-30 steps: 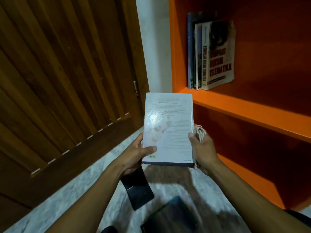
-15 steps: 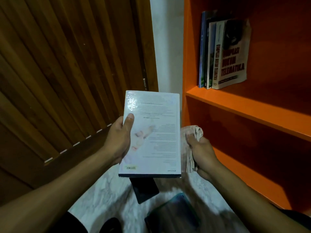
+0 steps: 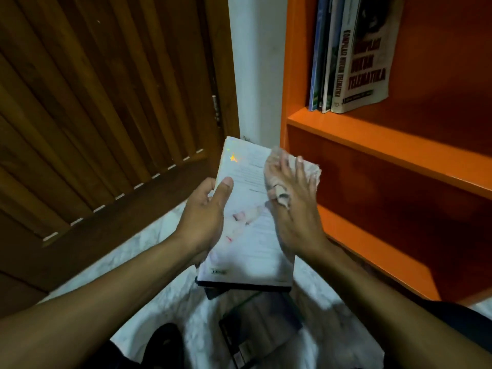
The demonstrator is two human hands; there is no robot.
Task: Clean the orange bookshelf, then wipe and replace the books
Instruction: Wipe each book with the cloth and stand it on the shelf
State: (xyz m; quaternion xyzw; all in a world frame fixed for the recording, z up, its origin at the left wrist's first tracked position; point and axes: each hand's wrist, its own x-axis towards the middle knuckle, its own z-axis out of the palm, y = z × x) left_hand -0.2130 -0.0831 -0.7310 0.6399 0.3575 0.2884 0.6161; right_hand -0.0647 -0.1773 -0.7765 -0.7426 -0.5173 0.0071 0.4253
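the slatted wooden door [image 3: 101, 102] fills the left side, its top and left edge cut off by the frame. the orange bookshelf [image 3: 386, 139] runs out of view to the right; its boards look smooth and flat, and the lower compartments sit in deep shadow, so their contents cannot be made out. the pale marbled floor [image 3: 159, 302] is partly covered by both forearms. on the upper shelf a few upright books [image 3: 346, 57] have their tops cropped; the outermost has a worn, curling cover. the white glossy book [image 3: 247, 227] is held over the floor, just left of the shelf, its small print unreadable. a dark book [image 3: 261, 328] lies on the floor below, blurred. the left hand [image 3: 205, 222] has its grip closed on the white book's left edge, thumb on the cover. the right hand [image 3: 292, 209] lies flat with fingers spread, pressing a crumpled pale cloth [image 3: 308, 169] onto the cover; motion blurs it.
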